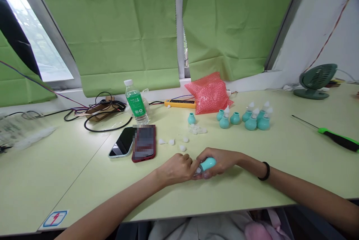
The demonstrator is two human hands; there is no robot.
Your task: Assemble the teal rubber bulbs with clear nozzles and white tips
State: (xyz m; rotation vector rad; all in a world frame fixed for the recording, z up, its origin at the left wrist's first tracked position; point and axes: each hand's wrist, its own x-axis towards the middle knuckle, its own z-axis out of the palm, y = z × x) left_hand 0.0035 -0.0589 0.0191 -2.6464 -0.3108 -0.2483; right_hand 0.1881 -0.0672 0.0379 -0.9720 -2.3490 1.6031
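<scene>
Near the table's front edge my right hand (pixel 221 160) is wrapped round a teal bulb (pixel 208 164), which lies tilted with its narrow end toward the left. My left hand (pixel 179 168) is closed at that end, on a small clear part (pixel 198 170) that its fingers partly hide. Several small white tips (pixel 183 148) lie on the table beyond my left hand. Farther back stand teal bulbs without tops, one of them alone (pixel 191 118), and to the right several bulbs with clear and white tops (pixel 250 122). Small clear pieces (pixel 197 129) lie between.
Two phones (pixel 144 142) and a water bottle (pixel 136 103) are at the left, with black cables (pixel 108 130) behind. Red bubble wrap (pixel 211 96) and a yellow power strip (pixel 179 103) lie at the back. A screwdriver (pixel 336 139) and a green fan (pixel 316 79) are at the right.
</scene>
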